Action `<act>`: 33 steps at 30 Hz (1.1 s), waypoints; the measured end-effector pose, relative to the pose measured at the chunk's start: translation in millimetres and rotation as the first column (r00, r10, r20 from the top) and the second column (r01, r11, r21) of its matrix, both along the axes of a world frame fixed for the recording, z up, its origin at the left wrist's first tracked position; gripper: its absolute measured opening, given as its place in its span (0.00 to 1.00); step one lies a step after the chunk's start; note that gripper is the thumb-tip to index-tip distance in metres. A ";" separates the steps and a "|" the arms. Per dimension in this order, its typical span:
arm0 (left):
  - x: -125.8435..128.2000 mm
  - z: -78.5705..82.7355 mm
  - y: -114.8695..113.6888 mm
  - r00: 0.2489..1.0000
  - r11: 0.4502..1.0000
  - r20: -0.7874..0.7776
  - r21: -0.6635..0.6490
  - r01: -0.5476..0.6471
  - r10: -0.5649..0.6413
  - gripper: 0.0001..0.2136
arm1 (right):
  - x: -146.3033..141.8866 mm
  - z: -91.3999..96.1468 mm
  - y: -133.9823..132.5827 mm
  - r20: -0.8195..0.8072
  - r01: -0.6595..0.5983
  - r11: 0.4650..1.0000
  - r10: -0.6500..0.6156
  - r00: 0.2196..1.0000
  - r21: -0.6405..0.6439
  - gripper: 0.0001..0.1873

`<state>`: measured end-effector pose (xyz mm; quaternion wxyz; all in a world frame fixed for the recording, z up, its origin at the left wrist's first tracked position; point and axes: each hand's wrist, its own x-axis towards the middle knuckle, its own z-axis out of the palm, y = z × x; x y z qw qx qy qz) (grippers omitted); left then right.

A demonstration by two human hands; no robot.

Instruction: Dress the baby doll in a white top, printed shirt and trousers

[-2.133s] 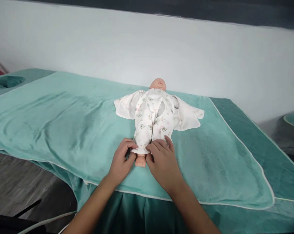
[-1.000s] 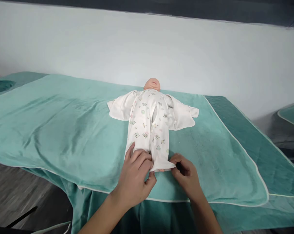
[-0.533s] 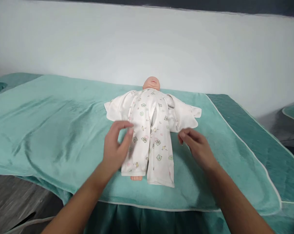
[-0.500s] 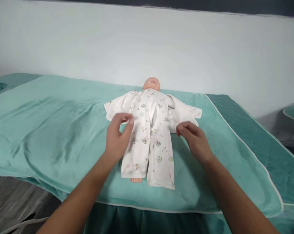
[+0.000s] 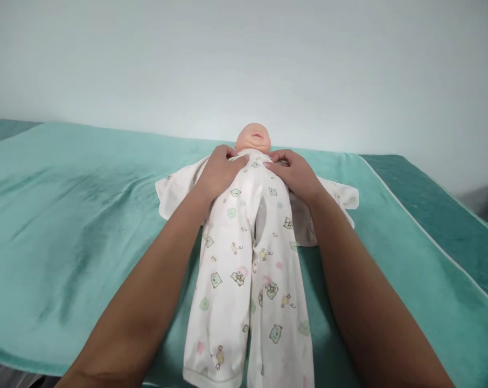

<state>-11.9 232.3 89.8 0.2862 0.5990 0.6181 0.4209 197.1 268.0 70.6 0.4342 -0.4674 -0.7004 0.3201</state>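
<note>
A baby doll [image 5: 252,137] lies on its back, its head away from me. White baby trousers [image 5: 228,231] printed with small green bears cover its front from the chest down, with a slit at the crotch. Underneath, a white baby jacket [image 5: 177,188] spreads its sleeves to both sides. My left hand [image 5: 222,170] is at the upper left edge of the trousers by the doll's shoulder, thumb and fingers closed on the fabric. On the other side, my right hand [image 5: 294,172] pinches the upper right edge near the neck. The fingertips are partly hidden.
A light green plush blanket [image 5: 86,237] lies wrinkled under the doll, over a darker green cover [image 5: 430,205] at the right. A white wall [image 5: 244,64] rises behind the doll's head.
Both hands have moved forward and inward, from beside the trouser legs up to the top edge at the doll's shoulders. The view has come closer to the doll.
</note>
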 end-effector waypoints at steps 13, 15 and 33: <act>-18.6 -17.5 23.3 0.992 0.979 0.010 0.160 -0.129 0.129 0.10 | -28.3 11.9 24.9 0.179 -0.011 0.967 -0.036 0.983 0.254 0.11; -20.9 -22.9 28.8 0.980 0.961 0.063 0.193 -0.198 0.189 0.11 | -33.2 13.3 28.0 0.186 -0.004 0.957 -0.052 0.981 0.289 0.11; -31.8 -25.2 -1.4 0.949 0.994 0.316 0.099 -0.043 0.010 0.10 | -27.0 11.0 -11.3 -0.023 -0.001 0.998 0.003 1.000 0.069 0.12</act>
